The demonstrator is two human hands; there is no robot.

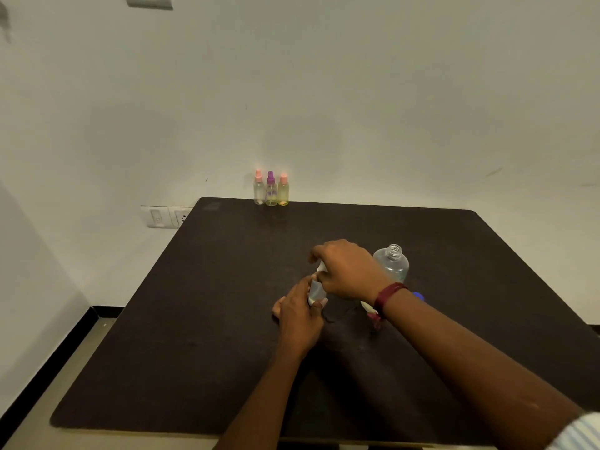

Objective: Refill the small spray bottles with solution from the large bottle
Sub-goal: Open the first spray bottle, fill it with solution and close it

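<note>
Head view: the left hand (pixel 300 315) grips a small clear spray bottle (pixel 316 292) at the middle of the dark worktop (pixel 194 319), while the right hand (pixel 345 269) curls over its white top (pixel 321 267). The large bottle (pixel 393 263) stands just beside them, neck open. Three small bottles (pixel 271 190) line the far edge.
</note>
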